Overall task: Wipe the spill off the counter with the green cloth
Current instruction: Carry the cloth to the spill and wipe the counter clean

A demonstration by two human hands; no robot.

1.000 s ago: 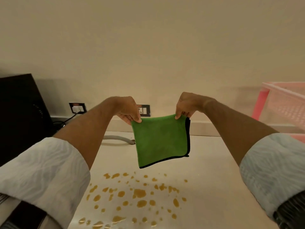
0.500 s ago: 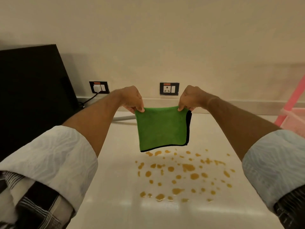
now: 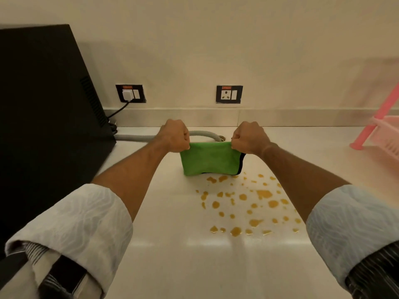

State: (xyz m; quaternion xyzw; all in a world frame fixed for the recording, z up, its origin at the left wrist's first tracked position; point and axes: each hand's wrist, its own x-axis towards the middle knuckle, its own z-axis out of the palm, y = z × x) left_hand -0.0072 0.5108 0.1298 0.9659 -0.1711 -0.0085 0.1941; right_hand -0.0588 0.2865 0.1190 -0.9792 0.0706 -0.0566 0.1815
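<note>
The green cloth (image 3: pixel 210 159) is held stretched between two hands above the counter (image 3: pixel 172 244), each hand clenched into a fist around one upper corner. The left hand (image 3: pixel 176 135) is closed on the corner farther from the pink rack, and the right hand (image 3: pixel 250 137) is closed on the corner nearer to it, where a black edging is seen running down the cloth's side. The cloth hangs down from the fists, and its lower edge is seen at the far border of the spill (image 3: pixel 248 203); whether it touches the counter cannot be told. The spill is made up of many amber drops and small puddles, scattered over the pale counter on the near side of the cloth and spread mostly under the right forearm. Behind the cloth, a grey hose (image 3: pixel 138 137) is laid along the counter toward a large black appliance (image 3: pixel 43 117). On the wall beyond the cloth, two socket plates are mounted: one (image 3: pixel 130 93) with a white plug in it, beside the appliance, and another (image 3: pixel 229 94) directly above the cloth. A pink rack (image 3: pixel 377 130) is stood well apart from the cloth, at the counter's far side. Rolled pale sleeves (image 3: pixel 82 223) are seen on both forearms.
</note>
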